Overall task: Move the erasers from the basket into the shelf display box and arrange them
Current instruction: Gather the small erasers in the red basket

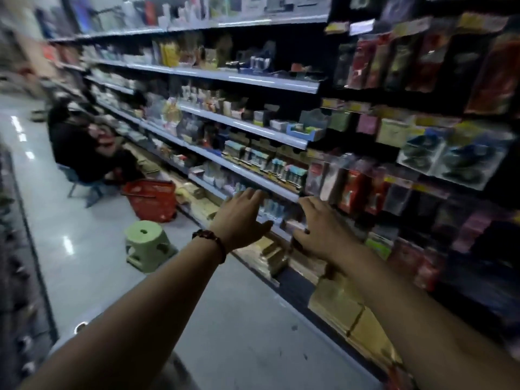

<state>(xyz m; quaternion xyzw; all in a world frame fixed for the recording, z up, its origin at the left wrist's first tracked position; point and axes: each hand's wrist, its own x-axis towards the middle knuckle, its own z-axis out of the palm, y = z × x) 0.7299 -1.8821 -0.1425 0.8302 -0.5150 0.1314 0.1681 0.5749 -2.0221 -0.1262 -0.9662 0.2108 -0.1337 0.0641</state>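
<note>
Both my arms reach toward a low shelf of a shop rack. My left hand (243,218) is flat with fingers spread, over a row of small pale blue packs (271,208) on that shelf. My right hand (320,229) is curled at the shelf edge, its fingers on a small pinkish box (294,225); the blur hides whether it grips the box. A red shopping basket (152,198) stands on the floor to the left, well away from both hands. Its contents are not visible.
A green plastic stool (147,244) stands on the floor between me and the basket. A person in dark clothes (81,147) sits on a blue chair beyond the basket. Yellowish packs (337,305) fill the bottom shelf. Another rack edges the aisle on the left.
</note>
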